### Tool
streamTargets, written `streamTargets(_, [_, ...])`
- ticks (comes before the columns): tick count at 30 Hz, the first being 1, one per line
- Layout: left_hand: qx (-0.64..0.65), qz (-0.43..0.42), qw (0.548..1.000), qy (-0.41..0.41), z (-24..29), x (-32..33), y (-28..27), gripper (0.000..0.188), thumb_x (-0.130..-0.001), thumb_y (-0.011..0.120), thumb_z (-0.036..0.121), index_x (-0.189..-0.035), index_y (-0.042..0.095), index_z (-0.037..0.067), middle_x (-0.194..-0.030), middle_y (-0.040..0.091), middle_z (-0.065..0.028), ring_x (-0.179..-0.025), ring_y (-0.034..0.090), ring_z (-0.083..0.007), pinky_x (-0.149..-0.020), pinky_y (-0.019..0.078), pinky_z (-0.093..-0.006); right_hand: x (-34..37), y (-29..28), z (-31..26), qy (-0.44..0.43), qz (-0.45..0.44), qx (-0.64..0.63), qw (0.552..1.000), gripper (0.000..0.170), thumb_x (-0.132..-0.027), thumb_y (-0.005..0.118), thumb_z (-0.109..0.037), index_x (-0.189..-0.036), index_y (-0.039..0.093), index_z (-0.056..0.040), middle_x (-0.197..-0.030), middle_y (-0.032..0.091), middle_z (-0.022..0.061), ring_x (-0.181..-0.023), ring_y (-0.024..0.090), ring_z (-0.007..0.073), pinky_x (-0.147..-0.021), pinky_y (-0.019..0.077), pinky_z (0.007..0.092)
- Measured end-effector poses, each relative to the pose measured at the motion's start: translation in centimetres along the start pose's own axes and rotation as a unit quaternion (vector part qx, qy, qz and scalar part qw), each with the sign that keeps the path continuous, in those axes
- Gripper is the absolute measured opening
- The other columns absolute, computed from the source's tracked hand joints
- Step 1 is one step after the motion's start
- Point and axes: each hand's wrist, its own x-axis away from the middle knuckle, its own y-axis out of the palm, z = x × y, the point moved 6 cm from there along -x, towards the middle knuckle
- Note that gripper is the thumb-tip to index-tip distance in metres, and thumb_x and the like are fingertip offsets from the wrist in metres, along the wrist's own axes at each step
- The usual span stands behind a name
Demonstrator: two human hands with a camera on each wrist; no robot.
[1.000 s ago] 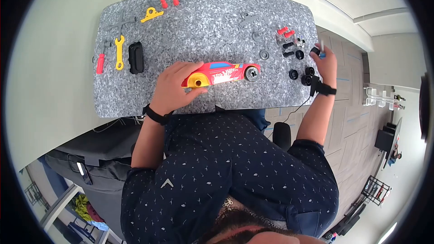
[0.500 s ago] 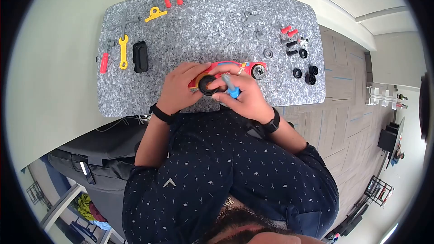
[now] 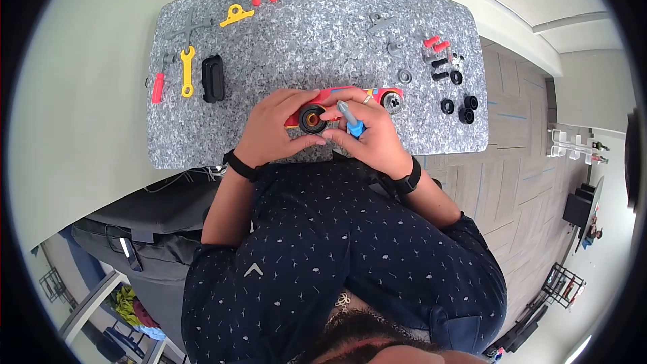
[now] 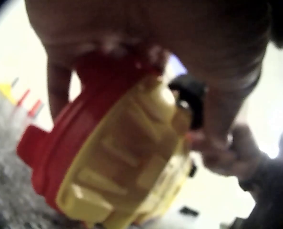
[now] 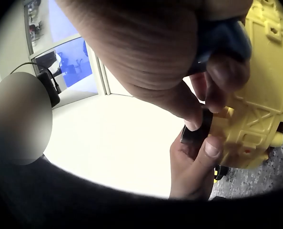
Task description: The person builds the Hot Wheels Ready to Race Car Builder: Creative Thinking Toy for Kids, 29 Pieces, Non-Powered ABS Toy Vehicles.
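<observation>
A red toy car (image 3: 385, 93) with a yellow underside (image 5: 267, 71) lies on its side near the table's front edge. My left hand (image 3: 275, 128) grips its left end, the thumb close below a black tire ring (image 3: 313, 129). The ring sits at the car's left wheel place, around an orange-brown centre. With thumb and fingers my right hand (image 3: 373, 136) pinches the ring's right side, and a blue-handled screwdriver (image 3: 355, 125) is held in the same hand, its grey tip pointing up and left. In the left wrist view the yellow underside (image 4: 117, 157) looks blurred.
On the grey speckled table (image 3: 317, 40), a yellow wrench (image 3: 187, 73), a black tray-like part (image 3: 213, 79) and a red screwdriver (image 3: 158, 87) lie at left. Black wheels (image 3: 466, 115), red pieces (image 3: 441, 46) and a grey ring (image 3: 404, 76) are at right.
My right hand has come from the loose wheels at the table's right to the car, bringing the blue screwdriver and a black tire ring. The ring now lies flatter against the car's left end.
</observation>
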Motion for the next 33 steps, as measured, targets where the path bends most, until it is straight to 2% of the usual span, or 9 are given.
streamTargets(11, [-0.072, -0.017, 0.997, 0.001, 1.0, 0.0, 0.4, 0.093, -0.083, 0.092, 0.061, -0.157, 0.066, 0.010, -0.134, 0.077, -0.0132, -0.122, 0.072, -0.0369, -0.108, 0.0547, -0.0506, 0.2, -0.4, -0.4, 0.025, 0.000, -0.010, 1.000, 0.034, -0.091, 0.090, -0.002, -0.123, 0.081, -0.0047, -0.137, 0.072, 0.0134, -0.116, 0.073, 0.0301, -0.091, 0.0615, 0.0385])
streamTargets(14, [-0.075, -0.017, 0.997, -0.001, 1.0, 0.1, 0.4, 0.095, -0.083, 0.093, 0.061, -0.158, 0.065, 0.009, -0.135, 0.076, -0.0140, -0.123, 0.072, -0.0375, -0.107, 0.0554, -0.0504, 0.3, -1.1, -1.1, -0.022, 0.027, 0.009, 0.999, 0.032, -0.091, 0.091, -0.003, -0.122, 0.082, -0.0039, -0.135, 0.074, 0.0123, -0.112, 0.075, 0.0255, -0.088, 0.0622, 0.0359])
streamTargets(17, [-0.083, -0.014, 0.996, 0.006, 1.2, -0.1, 0.1, 0.096, -0.081, 0.096, 0.058, -0.157, 0.066, 0.008, -0.137, 0.077, -0.0156, -0.122, 0.073, -0.0386, -0.104, 0.0575, -0.0491, 1.4, -4.4, -1.5, -0.008, 0.092, 0.019, 0.996, 0.029, -0.092, 0.092, -0.005, -0.119, 0.082, -0.0037, -0.133, 0.076, 0.0114, -0.109, 0.076, 0.0201, -0.084, 0.0617, 0.0325])
streamTargets(19, [-0.081, -0.018, 0.997, 0.003, 1.1, 0.0, 0.1, 0.095, -0.081, 0.096, 0.058, -0.156, 0.066, 0.007, -0.137, 0.077, -0.0160, -0.122, 0.074, -0.0388, -0.104, 0.0574, -0.0492, 2.3, -8.4, -1.6, -0.005, 0.167, 0.089, 0.982, 0.026, -0.094, 0.092, -0.008, -0.118, 0.083, -0.0046, -0.129, 0.078, 0.0090, -0.096, 0.074, 0.0155, -0.079, 0.0588, 0.0306])
streamTargets(23, [-0.073, -0.011, 0.997, 0.010, 1.1, -0.1, 0.2, 0.093, -0.080, 0.097, 0.056, -0.153, 0.069, 0.007, -0.135, 0.078, -0.0160, -0.121, 0.074, -0.0389, -0.104, 0.0575, -0.0496, 6.6, -18.5, 1.7, 0.112, 0.336, 0.271, 0.895, 0.028, -0.093, 0.094, -0.013, -0.118, 0.083, -0.0052, -0.110, 0.080, 0.0063, -0.076, 0.063, 0.0136, -0.073, 0.0536, 0.0326])
streamTargets(25, [-0.075, -0.011, 0.997, 0.006, 1.2, -0.2, 0.2, 0.091, -0.079, 0.098, 0.054, -0.151, 0.070, 0.007, -0.134, 0.078, -0.0159, -0.121, 0.074, -0.0389, -0.104, 0.0576, -0.0498, 9.1, -23.4, 4.1, 0.171, 0.363, 0.371, 0.838, 0.034, -0.091, 0.096, -0.019, -0.120, 0.083, -0.0053, -0.107, 0.080, 0.0101, -0.078, 0.066, 0.0164, -0.075, 0.0545, 0.0349])
streamTargets(26, [-0.073, -0.012, 0.997, 0.009, 1.2, -0.2, 0.2, 0.090, -0.079, 0.098, 0.053, -0.151, 0.070, 0.007, -0.134, 0.078, -0.0158, -0.120, 0.074, -0.0388, -0.104, 0.0576, -0.0498, 9.9, -25.5, 5.4, 0.166, 0.353, 0.391, 0.834, 0.042, -0.088, 0.098, -0.022, -0.123, 0.082, -0.0043, -0.113, 0.081, 0.0166, -0.086, 0.075, 0.0278, -0.080, 0.0575, 0.0401])
streamTargets(30, [-0.065, -0.014, 0.998, 0.014, 1.0, -0.3, 0.6, 0.087, -0.080, 0.098, 0.050, -0.150, 0.071, 0.007, -0.134, 0.078, -0.0153, -0.120, 0.074, -0.0385, -0.104, 0.0576, -0.0499, 9.6, -29.2, 10.5, 0.230, 0.299, 0.433, 0.819, 0.058, -0.081, 0.100, -0.023, -0.129, 0.079, 0.0030, -0.125, 0.081, 0.0262, -0.117, 0.077, 0.0464, -0.099, 0.0600, 0.0504])
streamTargets(33, [-0.066, -0.014, 0.998, 0.016, 1.1, -0.4, 0.6, 0.088, -0.079, 0.099, 0.050, -0.150, 0.071, 0.007, -0.135, 0.078, -0.0149, -0.121, 0.074, -0.0383, -0.104, 0.0575, -0.0499, 6.8, -29.2, 12.8, 0.220, 0.243, 0.466, 0.822, 0.064, -0.079, 0.100, -0.024, -0.132, 0.078, 0.0044, -0.124, 0.081, 0.0266, -0.120, 0.077, 0.0445, -0.101, 0.0603, 0.0510])
